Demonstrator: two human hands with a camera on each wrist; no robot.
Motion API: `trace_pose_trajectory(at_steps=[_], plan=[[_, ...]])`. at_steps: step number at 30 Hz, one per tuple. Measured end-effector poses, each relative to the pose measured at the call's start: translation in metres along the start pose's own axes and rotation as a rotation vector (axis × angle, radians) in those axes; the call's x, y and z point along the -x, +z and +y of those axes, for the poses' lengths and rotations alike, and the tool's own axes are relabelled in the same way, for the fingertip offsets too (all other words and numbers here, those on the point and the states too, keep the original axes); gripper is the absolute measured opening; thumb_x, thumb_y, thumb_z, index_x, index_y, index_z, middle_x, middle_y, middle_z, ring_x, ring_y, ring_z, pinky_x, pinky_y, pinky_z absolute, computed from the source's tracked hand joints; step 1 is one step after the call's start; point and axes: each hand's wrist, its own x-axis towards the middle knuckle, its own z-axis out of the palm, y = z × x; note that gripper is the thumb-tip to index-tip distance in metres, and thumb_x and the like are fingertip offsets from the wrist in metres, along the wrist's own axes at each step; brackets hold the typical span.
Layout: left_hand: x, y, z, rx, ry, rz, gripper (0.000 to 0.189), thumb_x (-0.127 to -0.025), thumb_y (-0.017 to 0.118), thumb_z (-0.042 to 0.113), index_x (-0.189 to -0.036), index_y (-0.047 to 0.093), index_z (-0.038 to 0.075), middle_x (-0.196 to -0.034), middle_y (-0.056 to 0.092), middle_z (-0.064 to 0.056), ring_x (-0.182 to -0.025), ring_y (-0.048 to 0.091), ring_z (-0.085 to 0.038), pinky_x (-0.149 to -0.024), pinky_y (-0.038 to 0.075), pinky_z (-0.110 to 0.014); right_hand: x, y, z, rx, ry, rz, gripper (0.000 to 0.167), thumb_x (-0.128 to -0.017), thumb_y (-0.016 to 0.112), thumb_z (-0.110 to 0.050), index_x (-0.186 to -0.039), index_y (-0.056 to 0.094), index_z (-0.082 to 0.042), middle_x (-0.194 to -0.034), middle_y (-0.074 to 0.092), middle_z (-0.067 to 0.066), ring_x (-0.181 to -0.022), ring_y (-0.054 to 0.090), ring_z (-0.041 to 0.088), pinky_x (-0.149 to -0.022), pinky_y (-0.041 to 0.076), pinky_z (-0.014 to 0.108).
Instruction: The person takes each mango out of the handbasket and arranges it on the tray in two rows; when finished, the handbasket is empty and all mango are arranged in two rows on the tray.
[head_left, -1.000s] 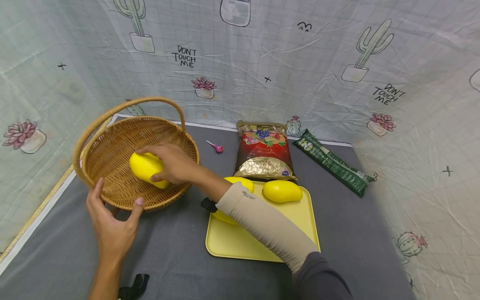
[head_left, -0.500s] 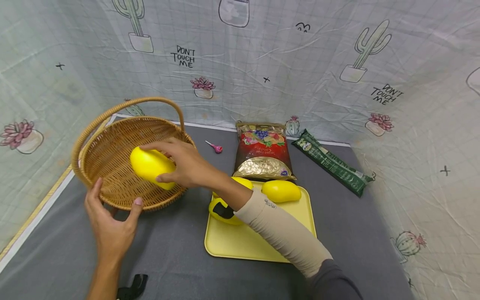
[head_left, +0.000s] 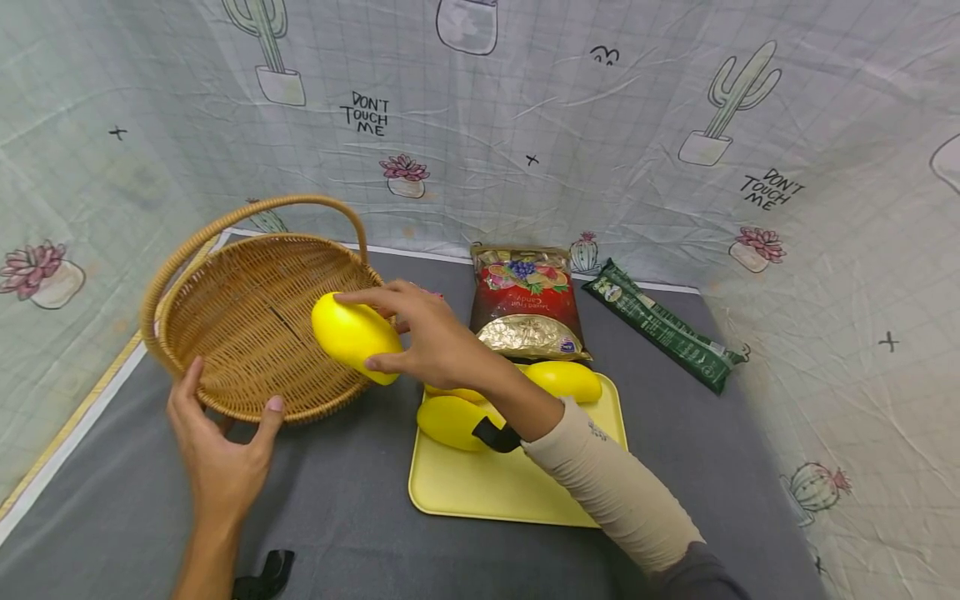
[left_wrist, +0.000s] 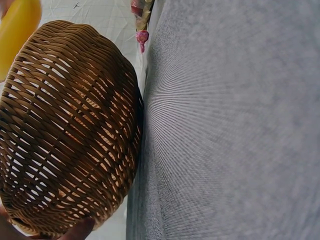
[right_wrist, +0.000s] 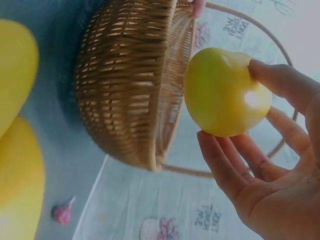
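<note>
In the head view my right hand [head_left: 442,342] grips a yellow mango [head_left: 348,335] between thumb and fingers, raised over the right side of a wicker basket [head_left: 225,325]. The right wrist view shows the mango [right_wrist: 225,95] in my fingertips beside the open mouth of the basket [right_wrist: 120,85]. My left hand [head_left: 225,446] holds the near left rim of the basket, thumb and fingers spread apart along it. The basket's inside holds nothing that shows. Three more mangoes lie on a yellow tray [head_left: 465,490]; one mango [head_left: 564,379] is at its far right, the others partly covered by my right arm.
Behind the tray lies a red and gold candy bag [head_left: 527,304], with a long green packet [head_left: 667,327] to its right. A pink lollipop [right_wrist: 62,214] lies between basket and bag, mostly covered by my hand in the head view. A patterned cloth [head_left: 600,142] hangs behind.
My right hand has lifted the mango from inside the basket and carried it right, to the basket's right rim. My left hand and the basket have stayed nearly still.
</note>
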Motion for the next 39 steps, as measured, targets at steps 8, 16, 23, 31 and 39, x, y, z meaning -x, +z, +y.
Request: trace_pose_trajectory(at_steps=[8,16,23,31,39], plan=[[0.000,0.000,-0.001,0.005,-0.002,-0.001,0.097,-0.087,0.082,0.014,-0.166,0.029,0.032,-0.171,0.024,0.004,-0.155,0.030,-0.021,-0.116,0.040,-0.052,0.036,-0.015,0.012,-0.018,0.028,0.040,0.074,-0.089,0.087,-0.015,-0.155,0.056,-0.029,-0.139,0.059,-0.001,-0.128,0.059,0.019,-0.103,0.057,0.036],[-0.001,0.000,-0.002,0.000,0.005,0.002,0.096,-0.087,0.082,0.015,-0.166,0.030,0.031,-0.170,0.025,0.003,-0.155,0.030,-0.022,-0.116,0.041,-0.050,0.076,-0.027,0.029,-0.082,0.102,0.083,0.074,-0.088,0.087,-0.009,-0.153,0.059,-0.030,-0.141,0.059,-0.003,-0.128,0.059,0.020,-0.104,0.057,0.045],[-0.001,0.000,-0.001,-0.008,-0.011,-0.001,0.096,-0.088,0.082,0.016,-0.166,0.029,0.032,-0.170,0.024,0.003,-0.156,0.029,-0.022,-0.116,0.038,-0.059,0.110,-0.037,0.044,-0.068,0.152,0.102,0.075,-0.087,0.087,-0.009,-0.152,0.059,-0.033,-0.142,0.059,-0.003,-0.131,0.060,0.023,-0.106,0.056,0.048],[-0.002,0.001,-0.001,-0.007,-0.006,-0.002,0.095,-0.088,0.081,0.016,-0.166,0.029,0.031,-0.170,0.025,0.003,-0.156,0.028,-0.020,-0.116,0.037,-0.060,0.146,-0.050,0.058,-0.056,0.202,0.113,0.074,-0.086,0.088,-0.008,-0.151,0.061,-0.032,-0.146,0.061,-0.002,-0.130,0.061,0.025,-0.105,0.056,0.051],[-0.003,0.002,-0.002,0.006,-0.005,-0.003,0.096,-0.088,0.082,0.015,-0.166,0.029,0.031,-0.170,0.024,0.003,-0.156,0.028,-0.021,-0.116,0.037,-0.061,0.179,-0.059,0.080,-0.028,0.224,0.072,0.073,-0.085,0.090,-0.010,-0.149,0.062,-0.030,-0.150,0.061,-0.004,-0.129,0.063,0.026,-0.101,0.058,0.049]])
